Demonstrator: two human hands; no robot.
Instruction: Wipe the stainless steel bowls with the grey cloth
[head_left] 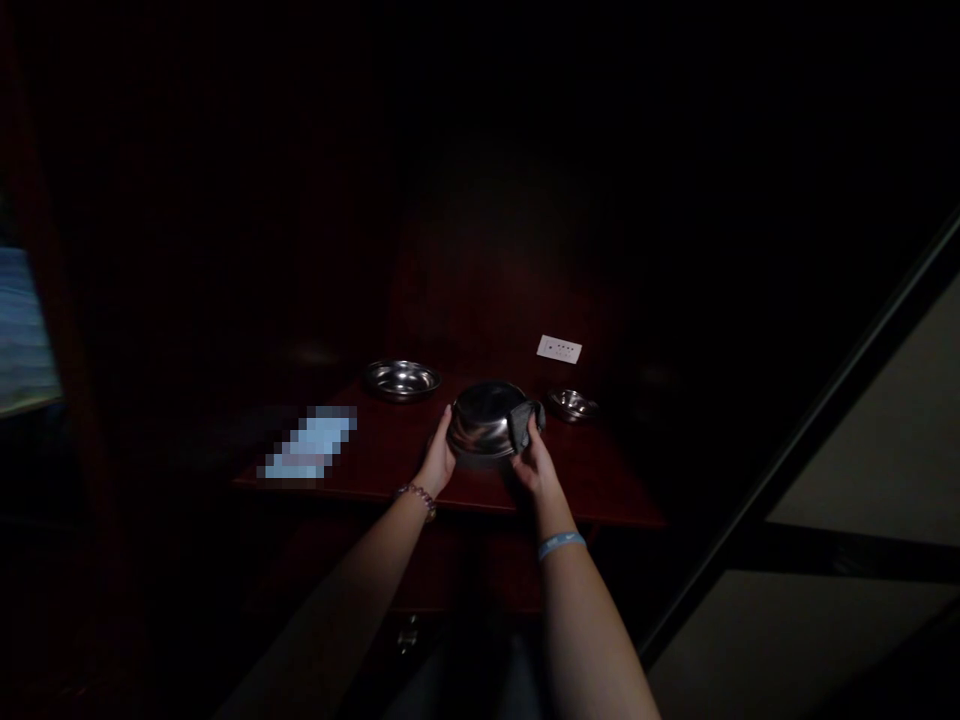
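A shiny metal bowl (484, 425) is held up over the dark red table, and it looks turned bottom up. My left hand (439, 458) grips its left side. On the other side, my right hand (537, 462) presses a grey cloth (521, 428) against the bowl, fingers closed on the cloth. Behind and to the left, a wide metal dish (403, 380) rests on the table. A smaller metal bowl (574, 404) stands to the right of my right hand.
The table (390, 470) has its front edge below my hands. A white printed card (559, 349) is at the back. At left a bright pixelated patch (311, 445) covers something. A dark slanted edge (757, 500) runs along the right. The surroundings are very dark.
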